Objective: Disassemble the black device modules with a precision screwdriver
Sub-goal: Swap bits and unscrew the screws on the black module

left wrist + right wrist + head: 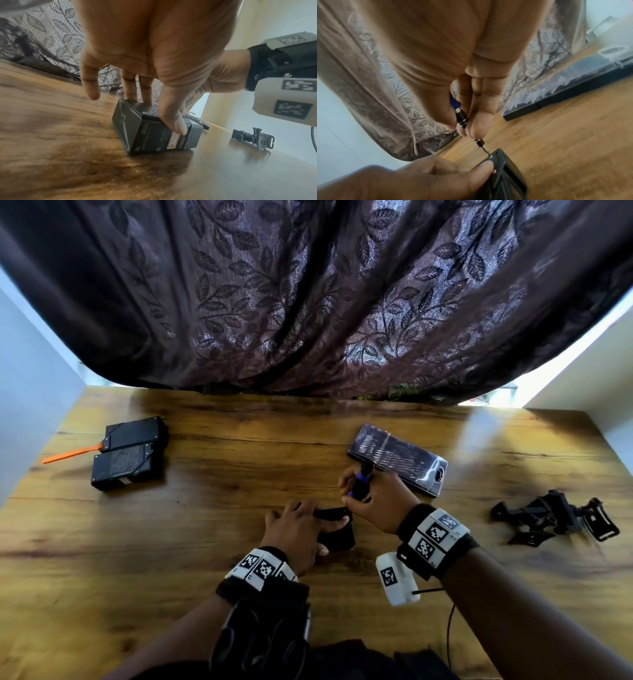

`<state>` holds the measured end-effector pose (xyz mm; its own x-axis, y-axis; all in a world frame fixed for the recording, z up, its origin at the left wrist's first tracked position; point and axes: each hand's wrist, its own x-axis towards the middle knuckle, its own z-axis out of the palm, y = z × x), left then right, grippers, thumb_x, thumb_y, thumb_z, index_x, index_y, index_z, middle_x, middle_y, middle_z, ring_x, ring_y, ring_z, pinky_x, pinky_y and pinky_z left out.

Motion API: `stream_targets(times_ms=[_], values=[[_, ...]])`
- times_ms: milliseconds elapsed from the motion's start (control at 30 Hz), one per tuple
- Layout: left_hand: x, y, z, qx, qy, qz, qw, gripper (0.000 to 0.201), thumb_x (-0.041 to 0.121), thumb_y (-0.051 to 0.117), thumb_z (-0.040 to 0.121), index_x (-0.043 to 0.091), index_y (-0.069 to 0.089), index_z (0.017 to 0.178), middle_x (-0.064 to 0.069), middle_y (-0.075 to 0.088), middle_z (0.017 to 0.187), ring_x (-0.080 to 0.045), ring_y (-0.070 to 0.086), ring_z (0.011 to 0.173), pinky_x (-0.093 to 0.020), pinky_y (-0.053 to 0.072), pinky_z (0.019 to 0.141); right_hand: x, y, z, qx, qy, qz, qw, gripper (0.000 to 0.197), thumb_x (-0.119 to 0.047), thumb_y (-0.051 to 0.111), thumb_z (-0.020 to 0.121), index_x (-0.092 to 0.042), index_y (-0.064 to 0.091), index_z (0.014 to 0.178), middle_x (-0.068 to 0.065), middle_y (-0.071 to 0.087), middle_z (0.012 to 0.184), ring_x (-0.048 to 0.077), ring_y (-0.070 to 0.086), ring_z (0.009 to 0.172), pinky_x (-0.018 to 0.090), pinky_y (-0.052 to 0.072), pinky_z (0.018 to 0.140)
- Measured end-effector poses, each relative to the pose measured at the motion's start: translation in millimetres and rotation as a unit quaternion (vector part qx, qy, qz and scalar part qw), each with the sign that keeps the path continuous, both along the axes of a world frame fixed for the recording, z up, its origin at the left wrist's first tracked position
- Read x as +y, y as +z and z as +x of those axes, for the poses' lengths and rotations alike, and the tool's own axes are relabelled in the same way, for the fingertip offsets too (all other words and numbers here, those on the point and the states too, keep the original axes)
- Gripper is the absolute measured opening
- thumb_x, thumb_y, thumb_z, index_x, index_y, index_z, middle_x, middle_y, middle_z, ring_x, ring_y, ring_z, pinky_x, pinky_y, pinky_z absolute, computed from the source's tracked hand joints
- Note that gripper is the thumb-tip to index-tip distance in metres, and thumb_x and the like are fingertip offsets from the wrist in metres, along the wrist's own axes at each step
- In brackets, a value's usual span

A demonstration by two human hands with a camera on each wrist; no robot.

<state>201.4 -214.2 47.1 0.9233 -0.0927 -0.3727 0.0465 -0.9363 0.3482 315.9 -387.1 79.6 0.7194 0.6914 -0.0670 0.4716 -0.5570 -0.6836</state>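
The left hand point(295, 528) clamps the small black box-shaped device module point(154, 129) flat on the wood-grain table point(212, 542), thumb curled over its near edge, fingers spread across the top. The right hand point(373, 501) pinches the slim black-and-blue precision screwdriver point(462, 119) between thumb and fingertips, nearly upright, its fine bit at a small silver screw point(491, 156) in the module's far corner. To do this well, I'd say: keep the shaft in line with the screw, press down lightly, and roll the handle between the fingers rather than twisting the wrist. The left hand must stop the module creeping. Whether the bit is fully seated can't be told. Two more black modules point(128, 453) wait far left; the clear-lidded bit case point(397, 458) lies just beyond the right hand.
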Motion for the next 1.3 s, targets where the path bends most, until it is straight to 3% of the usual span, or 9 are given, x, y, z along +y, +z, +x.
stream_targets(times_ms=[100, 200, 367, 600, 733, 933, 1000, 1167, 1300], values=[[-0.5, 0.9, 0.3, -0.003, 0.002, -0.004, 1.0, 0.071, 0.037, 0.064, 0.095, 0.067, 0.023, 0.145, 0.013, 0.032, 0.148, -0.019, 0.026, 0.136, -0.052, 0.028, 0.108, -5.8, 0.5, -0.3, 0.03, 0.021, -0.013, 0.999, 0.008, -0.015, 0.076, 0.086, -0.021, 0.073, 0.09, -0.012, 0.07, 0.085, -0.002, 0.064, 0.085, 0.008, 0.047, 0.075], [-0.2, 1.8, 1.1, 0.001, 0.0, -0.007, 1.0, 0.071, 0.036, 0.064, 0.096, 0.067, 0.024, 0.145, 0.013, 0.032, 0.147, -0.02, 0.028, 0.134, -0.051, 0.028, 0.107, -11.7, -3.7, 3.4, 0.051, 0.018, -0.029, 0.998, 0.014, -0.006, 0.077, 0.081, -0.019, 0.075, 0.086, -0.007, 0.073, 0.083, 0.004, 0.066, 0.083, 0.015, 0.051, 0.077], [0.0, 1.8, -0.5, -0.002, 0.001, -0.004, 1.0, 0.069, 0.038, 0.064, 0.095, 0.067, 0.025, 0.145, 0.011, 0.033, 0.146, -0.02, 0.029, 0.134, -0.052, 0.029, 0.107, -3.2, -12.2, 1.2, 0.011, -0.018, -0.051, 0.998, 0.011, -0.013, 0.075, 0.084, -0.023, 0.071, 0.081, -0.013, 0.068, 0.08, -0.008, 0.061, 0.078, 0.004, 0.041, 0.073], [-1.4, 3.8, 0.9, 0.0, 0.001, -0.002, 1.0, 0.07, 0.036, 0.063, 0.096, 0.066, 0.025, 0.146, 0.011, 0.031, 0.15, -0.021, 0.027, 0.137, -0.052, 0.028, 0.108, 3.2, -22.1, -5.8, -0.043, -0.057, -0.049, 0.996, 0.019, -0.034, 0.074, 0.087, -0.027, 0.061, 0.075, -0.007, 0.066, 0.076, 0.009, 0.064, 0.074, 0.027, 0.053, 0.074], [-1.5, 4.2, -0.7, 0.0, -0.004, -0.007, 1.0, 0.068, 0.037, 0.062, 0.095, 0.066, 0.026, 0.146, 0.011, 0.031, 0.152, -0.022, 0.027, 0.138, -0.053, 0.027, 0.108, 7.5, -20.3, -6.9, -0.055, -0.077, -0.07, 0.993, 0.023, -0.04, 0.073, 0.089, -0.025, 0.059, 0.077, -0.008, 0.064, 0.076, 0.007, 0.061, 0.072, 0.022, 0.049, 0.071], [-0.6, 6.0, -0.9, 0.001, -0.001, -0.018, 1.0, 0.066, 0.037, 0.061, 0.096, 0.065, 0.028, 0.146, 0.01, 0.032, 0.152, -0.022, 0.028, 0.137, -0.053, 0.026, 0.109, -2.0, -17.2, 0.8, 0.011, 0.004, -0.061, 0.998, 0.012, -0.008, 0.077, 0.082, -0.019, 0.072, 0.086, -0.009, 0.07, 0.082, 0.002, 0.063, 0.078, 0.015, 0.049, 0.072], [-0.7, 6.1, -1.1, 0.0, -0.004, -0.015, 1.0, 0.065, 0.037, 0.06, 0.097, 0.064, 0.028, 0.146, 0.01, 0.031, 0.153, -0.023, 0.027, 0.138, -0.053, 0.026, 0.109, -1.2, -17.1, 3.5, 0.022, -0.009, -0.075, 0.997, 0.01, -0.01, 0.074, 0.085, -0.02, 0.072, 0.087, -0.009, 0.071, 0.084, 0.006, 0.065, 0.082, 0.018, 0.05, 0.078], [0.4, 5.5, 0.7, 0.019, -0.005, -0.016, 1.0, 0.067, 0.038, 0.06, 0.097, 0.066, 0.024, 0.146, 0.008, 0.031, 0.152, -0.024, 0.027, 0.139, -0.056, 0.024, 0.112, -9.2, -10.6, 7.8, 0.009, -0.087, -0.012, 0.996, 0.006, -0.021, 0.077, 0.086, -0.026, 0.073, 0.087, -0.018, 0.07, 0.083, -0.008, 0.063, 0.083, 0.001, 0.04, 0.078], [1.2, 4.5, 4.8, 0.028, -0.013, 0.004, 1.0, 0.081, 0.037, 0.066, 0.095, 0.056, 0.013, 0.152, 0.007, 0.03, 0.154, -0.026, 0.027, 0.142, -0.06, 0.026, 0.112, -27.0, -14.8, 5.0, 0.061, -0.123, 0.045, 0.99, 0.007, -0.023, 0.078, 0.087, -0.028, 0.073, 0.087, -0.012, 0.076, 0.079, 0.003, 0.072, 0.08, 0.031, 0.058, 0.086]])
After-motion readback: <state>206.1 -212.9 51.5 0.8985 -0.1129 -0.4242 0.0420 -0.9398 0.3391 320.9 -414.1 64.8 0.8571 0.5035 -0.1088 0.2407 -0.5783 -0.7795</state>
